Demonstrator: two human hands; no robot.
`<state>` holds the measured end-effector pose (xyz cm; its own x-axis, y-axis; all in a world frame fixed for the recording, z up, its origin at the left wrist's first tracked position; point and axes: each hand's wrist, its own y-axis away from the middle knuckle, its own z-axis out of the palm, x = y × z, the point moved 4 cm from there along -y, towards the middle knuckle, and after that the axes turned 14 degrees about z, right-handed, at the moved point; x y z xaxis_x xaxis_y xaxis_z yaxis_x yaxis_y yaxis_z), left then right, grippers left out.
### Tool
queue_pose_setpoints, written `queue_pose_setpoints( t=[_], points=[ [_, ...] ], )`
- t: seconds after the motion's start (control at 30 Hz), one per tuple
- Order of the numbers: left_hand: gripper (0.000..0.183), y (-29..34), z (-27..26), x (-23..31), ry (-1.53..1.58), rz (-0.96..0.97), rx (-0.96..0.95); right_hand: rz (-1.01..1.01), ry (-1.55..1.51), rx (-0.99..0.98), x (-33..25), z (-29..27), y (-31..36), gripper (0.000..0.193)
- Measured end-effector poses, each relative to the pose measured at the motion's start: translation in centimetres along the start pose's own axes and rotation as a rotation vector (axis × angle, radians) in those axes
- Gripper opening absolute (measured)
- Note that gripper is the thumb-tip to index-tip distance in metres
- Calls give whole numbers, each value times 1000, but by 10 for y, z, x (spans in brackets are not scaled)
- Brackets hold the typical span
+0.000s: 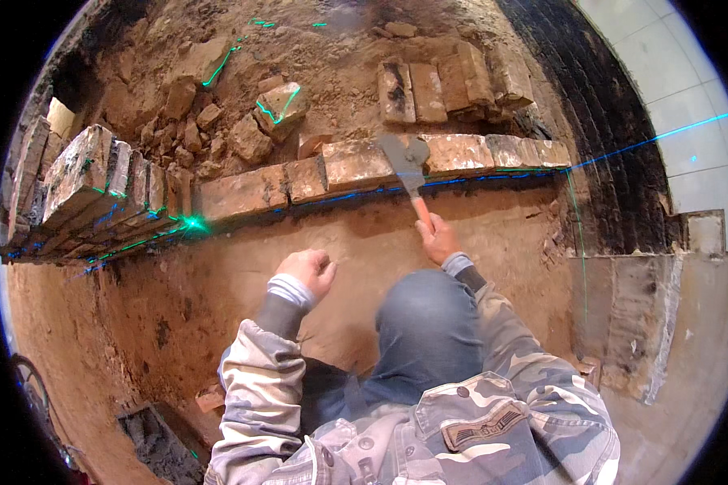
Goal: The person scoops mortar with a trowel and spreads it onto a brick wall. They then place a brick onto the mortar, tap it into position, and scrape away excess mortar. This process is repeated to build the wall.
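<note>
My right hand (440, 241) is wrapped round the orange handle of a trowel (403, 168). Its grey blade points away from me over a low row of bricks (251, 192), with a lump of wet grey mortar (417, 152) on it. The blade covers part of the row, close to a joint between two bricks. My left hand (307, 272) is loosely closed near my knee, on the near side of the row, and no object shows in it. Blue and green laser lines run along the foot of the bricks.
A stack of bricks (97, 174) stands at the left, by a bright green laser spot. Broken bricks and rubble (251, 139) lie behind the row. More loose bricks (429, 93) sit farther back. A charred black strip (598, 121) and pale tiles (696, 129) border the right side.
</note>
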<state>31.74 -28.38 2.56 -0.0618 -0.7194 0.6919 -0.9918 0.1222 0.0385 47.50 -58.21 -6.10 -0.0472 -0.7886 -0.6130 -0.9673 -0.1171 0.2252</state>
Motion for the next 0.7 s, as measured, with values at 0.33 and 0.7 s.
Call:
queue_pose_setpoints(
  t=[0.33,0.7],
  points=[
    [22,14,-5,30,-122,28,104,11,74,52,12,-27,-14,37],
    [20,28,-6,82,-134,26,122,5,-133,212,101,-77,-60,35]
  ],
)
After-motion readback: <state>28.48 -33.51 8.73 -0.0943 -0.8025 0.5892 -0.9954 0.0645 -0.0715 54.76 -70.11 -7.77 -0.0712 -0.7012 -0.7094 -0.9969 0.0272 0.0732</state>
